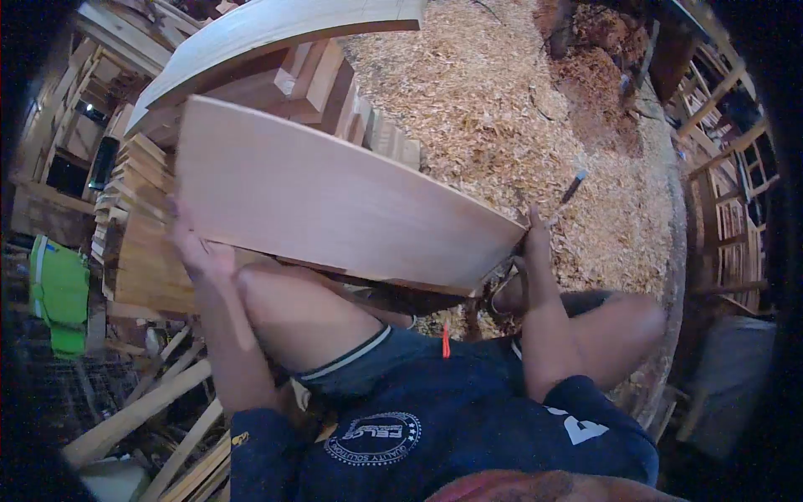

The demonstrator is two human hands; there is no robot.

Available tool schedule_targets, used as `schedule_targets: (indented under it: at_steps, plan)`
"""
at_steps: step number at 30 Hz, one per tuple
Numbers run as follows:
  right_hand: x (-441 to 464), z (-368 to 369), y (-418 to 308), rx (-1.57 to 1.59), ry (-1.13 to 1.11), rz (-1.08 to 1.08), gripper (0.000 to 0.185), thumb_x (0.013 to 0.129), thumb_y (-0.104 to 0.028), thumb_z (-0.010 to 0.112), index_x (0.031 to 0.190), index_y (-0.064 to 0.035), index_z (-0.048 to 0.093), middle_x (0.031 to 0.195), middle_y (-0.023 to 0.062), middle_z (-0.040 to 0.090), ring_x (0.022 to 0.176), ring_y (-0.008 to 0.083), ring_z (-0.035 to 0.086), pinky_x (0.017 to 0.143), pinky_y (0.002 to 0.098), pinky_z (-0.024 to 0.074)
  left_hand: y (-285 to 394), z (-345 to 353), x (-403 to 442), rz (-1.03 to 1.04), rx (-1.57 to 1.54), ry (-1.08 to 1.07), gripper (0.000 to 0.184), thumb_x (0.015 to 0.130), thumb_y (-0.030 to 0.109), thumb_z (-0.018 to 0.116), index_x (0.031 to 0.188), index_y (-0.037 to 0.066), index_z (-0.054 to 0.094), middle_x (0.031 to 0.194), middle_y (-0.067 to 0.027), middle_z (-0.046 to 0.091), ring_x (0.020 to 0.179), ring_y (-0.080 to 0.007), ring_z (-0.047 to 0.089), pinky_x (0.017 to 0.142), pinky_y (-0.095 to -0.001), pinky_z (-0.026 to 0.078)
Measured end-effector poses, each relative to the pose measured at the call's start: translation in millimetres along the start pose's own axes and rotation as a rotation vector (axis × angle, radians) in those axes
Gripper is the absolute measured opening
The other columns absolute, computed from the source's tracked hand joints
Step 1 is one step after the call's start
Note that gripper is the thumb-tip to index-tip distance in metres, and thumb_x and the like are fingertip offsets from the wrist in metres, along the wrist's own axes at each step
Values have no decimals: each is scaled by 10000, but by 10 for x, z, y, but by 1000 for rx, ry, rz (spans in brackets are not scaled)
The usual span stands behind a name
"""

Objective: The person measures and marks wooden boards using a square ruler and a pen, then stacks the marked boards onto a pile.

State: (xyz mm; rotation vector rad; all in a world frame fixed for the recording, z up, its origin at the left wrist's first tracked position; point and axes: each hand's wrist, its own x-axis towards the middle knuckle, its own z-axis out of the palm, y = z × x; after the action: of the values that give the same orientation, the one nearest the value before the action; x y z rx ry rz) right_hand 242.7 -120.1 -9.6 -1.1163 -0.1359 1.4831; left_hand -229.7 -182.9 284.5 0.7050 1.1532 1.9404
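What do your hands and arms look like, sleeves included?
Both hands, left and right, look bare, with no gloves. The sleeves are short and dark navy: the left sleeve carries a small yellow mark, the right sleeve larger white lettering that I can't read in full. No cables show on either arm.

The board [335, 197] is showing pale pinkish tan; the left-side container [60, 284] is glowing bright green.
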Motion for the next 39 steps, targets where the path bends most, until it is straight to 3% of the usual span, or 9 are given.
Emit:
schedule_targets:
  at_steps: [7,10,14,22,27,31,33,36,39]
  plan:
    - [411,-431,83,-594,284,-257,491,926,-537,627,864,-50,604,700,39,575,562,196,548,501,371,437,-350,-1846,846,-710,1105,-573,365,981,289,590,1307,130,545,1156,31,630,1038,-127,575,866,-308,477]
    - [665,-544,271,-883,400,-328,518,930,-536,621,822,-29,603,680,45,565,568,179,535,516,358,434,-803,-2045,819,-785,809,-287,324,986,289,590,1280,154,570,1103,55,639,984,-100,575,811,-275,483]
    - [129,-9,178,-907,308,-309,545,929,-535,620,855,4,594,682,45,565,592,179,537,543,354,444,-2019,-3172,1142,-944,872,-438,424,986,349,597,1315,85,547,1083,17,631,902,-108,583,777,-312,514]
    - [603,-448,276,-1002,248,-311,400,932,-371,677,987,8,564,777,37,564,654,163,543,553,364,450,-1971,-2919,417,-1177,784,-462,504,963,318,643,1371,55,506,1196,-83,594,985,-216,603,799,-384,559]
    - [574,115,126,-1487,393,-449,450,868,-401,728,892,27,592,724,157,610,660,271,612,605,439,474,-1776,-2774,537,-1147,726,-460,561,948,298,672,1405,36,481,1267,-145,571,1036,-283,616,813,-428,587]
    - [334,385,333,-1630,6,-671,420,831,-379,759,923,11,634,769,215,667,707,400,649,642,484,486,-1586,-2491,1002,-993,731,-482,609,936,282,695,1433,21,460,1324,-195,553,1078,-337,626,823,-463,609]
    - [150,418,552,-1660,-289,-559,440,820,-369,773,980,-3,588,798,238,656,747,416,657,652,485,491,-1496,-2312,1253,-869,882,-474,633,930,275,706,1447,14,450,1352,-220,544,1098,-364,631,829,-481,620]
    - [-174,528,955,-1610,-431,-239,327,1000,-261,432,966,4,621,905,224,676,841,387,659,761,464,495,-1261,-1945,1525,-624,1302,-437,563,949,375,653,1405,71,523,1115,-73,658,989,-175,617,824,-375,531]
    - [-393,553,1195,-1671,-673,-223,233,939,-211,509,1022,-24,621,977,219,665,947,404,653,815,476,502,-920,-1489,1704,-482,1360,-557,581,903,401,707,1358,63,578,1256,-112,654,1110,-234,623,920,-383,511]
